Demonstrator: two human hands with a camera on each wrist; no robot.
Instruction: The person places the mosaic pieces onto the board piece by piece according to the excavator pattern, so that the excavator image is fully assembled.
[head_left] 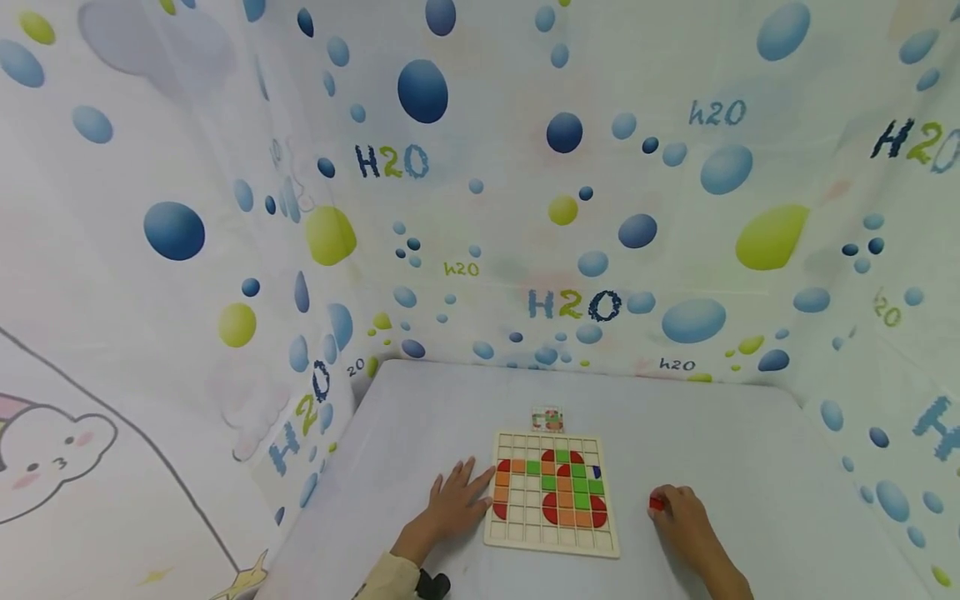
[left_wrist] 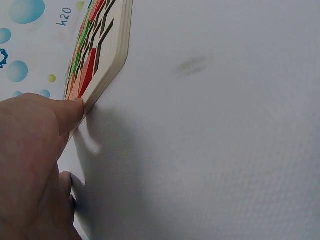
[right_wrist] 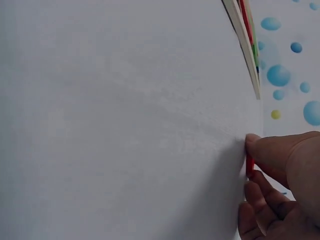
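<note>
A square wooden grid board [head_left: 551, 542] lies on the table, with red, orange and green pieces in many of its cells and a dark blue piece [head_left: 596, 472] near its right edge. My left hand [head_left: 452, 502] has its fingers spread, and its fingertips touch the board's left edge; in the left wrist view the thumb [left_wrist: 70, 112] is against that edge. To the right of the board, my right hand [head_left: 682, 521] pinches a small red piece [right_wrist: 249, 165] between thumb and fingers, low over the tabletop. The piece's exact shape is mostly hidden by the fingers.
A small picture card [head_left: 547, 419] with a coloured pattern lies just beyond the board's far edge. White cloth covers the table [head_left: 720, 433]. Curtains [head_left: 510, 225] printed with blue and green drops rise behind and on both sides.
</note>
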